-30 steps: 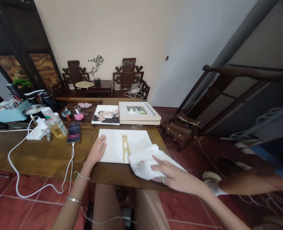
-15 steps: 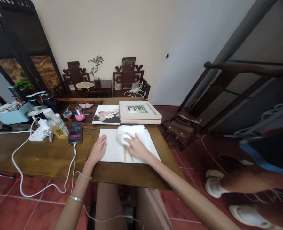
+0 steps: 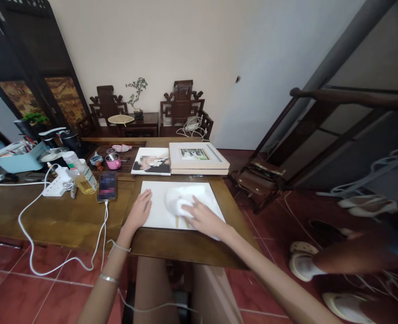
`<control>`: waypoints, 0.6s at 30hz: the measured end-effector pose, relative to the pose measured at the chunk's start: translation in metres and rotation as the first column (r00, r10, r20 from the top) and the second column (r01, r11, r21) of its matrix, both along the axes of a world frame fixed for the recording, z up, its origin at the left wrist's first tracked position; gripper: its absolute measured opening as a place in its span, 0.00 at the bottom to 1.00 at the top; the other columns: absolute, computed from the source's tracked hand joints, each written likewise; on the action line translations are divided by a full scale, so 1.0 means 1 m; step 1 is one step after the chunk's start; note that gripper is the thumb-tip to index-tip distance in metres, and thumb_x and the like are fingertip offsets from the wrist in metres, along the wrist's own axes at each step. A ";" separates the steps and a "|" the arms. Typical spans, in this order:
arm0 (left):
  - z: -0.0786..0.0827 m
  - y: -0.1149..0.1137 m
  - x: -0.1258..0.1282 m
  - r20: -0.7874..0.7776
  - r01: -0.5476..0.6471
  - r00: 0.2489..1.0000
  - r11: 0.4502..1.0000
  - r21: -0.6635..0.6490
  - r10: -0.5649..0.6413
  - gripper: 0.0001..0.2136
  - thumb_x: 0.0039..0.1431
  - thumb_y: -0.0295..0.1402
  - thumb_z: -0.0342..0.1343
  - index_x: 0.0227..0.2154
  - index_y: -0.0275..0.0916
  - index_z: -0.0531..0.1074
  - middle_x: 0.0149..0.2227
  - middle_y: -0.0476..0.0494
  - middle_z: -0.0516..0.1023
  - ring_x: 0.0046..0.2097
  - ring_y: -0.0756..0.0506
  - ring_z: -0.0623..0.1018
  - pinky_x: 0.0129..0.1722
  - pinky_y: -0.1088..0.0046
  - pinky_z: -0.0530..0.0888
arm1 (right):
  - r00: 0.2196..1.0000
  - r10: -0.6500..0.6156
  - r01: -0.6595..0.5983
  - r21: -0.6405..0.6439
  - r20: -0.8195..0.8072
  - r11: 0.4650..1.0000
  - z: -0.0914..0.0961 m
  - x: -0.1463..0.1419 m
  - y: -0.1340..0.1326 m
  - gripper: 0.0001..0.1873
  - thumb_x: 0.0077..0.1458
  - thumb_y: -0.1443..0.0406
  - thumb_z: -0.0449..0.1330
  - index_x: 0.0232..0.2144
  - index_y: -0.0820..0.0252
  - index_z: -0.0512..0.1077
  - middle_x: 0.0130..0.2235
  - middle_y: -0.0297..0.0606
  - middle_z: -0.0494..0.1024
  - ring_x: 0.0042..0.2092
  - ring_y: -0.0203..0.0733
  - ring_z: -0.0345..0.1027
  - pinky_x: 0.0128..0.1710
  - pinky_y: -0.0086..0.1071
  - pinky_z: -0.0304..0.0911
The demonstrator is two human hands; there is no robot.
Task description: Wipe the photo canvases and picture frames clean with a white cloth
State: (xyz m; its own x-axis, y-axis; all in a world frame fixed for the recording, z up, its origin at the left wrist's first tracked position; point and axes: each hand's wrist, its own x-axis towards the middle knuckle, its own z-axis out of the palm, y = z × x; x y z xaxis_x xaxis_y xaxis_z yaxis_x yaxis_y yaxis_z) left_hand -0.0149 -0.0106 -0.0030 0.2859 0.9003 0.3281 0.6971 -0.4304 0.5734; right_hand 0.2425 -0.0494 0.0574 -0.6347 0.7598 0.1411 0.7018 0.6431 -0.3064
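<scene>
A white board (image 3: 156, 204), like a canvas or panel, lies flat near the front edge of the wooden table. My left hand (image 3: 140, 209) rests on its left edge with the fingers stretched out, holding nothing. Closed over a bunched white cloth (image 3: 177, 203), my right hand (image 3: 203, 217) presses it on the middle of the board. Motion blurs the cloth, so its exact material is hard to make out. Below the cloth, narrow tan marks (image 3: 177, 221) show on the board, partly hidden by cloth and fingers.
Beyond the board lie a photo panel (image 3: 151, 167) and stacked picture frames (image 3: 215, 163). To the left are a charging phone (image 3: 107, 186), a bottle (image 3: 84, 179), a power strip (image 3: 54, 186) and a pink cup (image 3: 113, 161). Another person's leg (image 3: 340, 252) is at right.
My right hand has shifted right and slightly toward me with the white cloth. My left hand stays on the board's left edge. The other person's leg has moved slightly.
</scene>
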 end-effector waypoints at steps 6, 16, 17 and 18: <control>0.000 0.001 -0.001 0.006 0.010 1.000 1.000 0.007 -0.010 0.20 0.63 0.33 0.41 0.55 0.34 0.65 0.60 0.35 0.64 0.63 0.42 0.61 0.63 0.55 0.55 | 0.989 -0.149 0.147 0.052 0.024 0.988 -0.007 -0.017 0.047 0.14 0.57 0.70 0.48 0.44 0.64 0.68 0.46 0.49 0.76 0.55 0.51 0.63 0.59 0.53 0.42; -0.003 0.000 0.001 -0.006 0.009 1.000 1.000 0.027 -0.009 0.19 0.63 0.32 0.42 0.55 0.36 0.65 0.60 0.36 0.64 0.63 0.42 0.60 0.62 0.53 0.55 | 0.986 0.160 -0.153 -0.112 0.053 0.982 0.014 -0.014 -0.070 0.24 0.44 0.76 0.50 0.45 0.62 0.71 0.57 0.51 0.67 0.65 0.50 0.42 0.62 0.56 0.36; -0.003 0.000 0.001 0.000 0.008 1.000 1.000 0.030 -0.008 0.19 0.63 0.32 0.42 0.55 0.37 0.65 0.60 0.37 0.64 0.63 0.42 0.60 0.62 0.53 0.55 | 0.984 0.173 -0.166 -0.130 0.049 0.978 0.017 -0.014 -0.074 0.25 0.43 0.76 0.50 0.45 0.61 0.71 0.56 0.50 0.68 0.65 0.49 0.43 0.62 0.56 0.37; -0.003 0.000 0.001 0.005 0.009 1.000 0.999 0.031 -0.009 0.19 0.63 0.32 0.42 0.55 0.37 0.65 0.60 0.37 0.64 0.63 0.42 0.60 0.62 0.53 0.55 | 0.984 0.169 -0.161 -0.138 0.047 0.977 0.018 -0.014 -0.073 0.25 0.43 0.76 0.50 0.45 0.60 0.70 0.55 0.49 0.69 0.64 0.49 0.45 0.62 0.55 0.37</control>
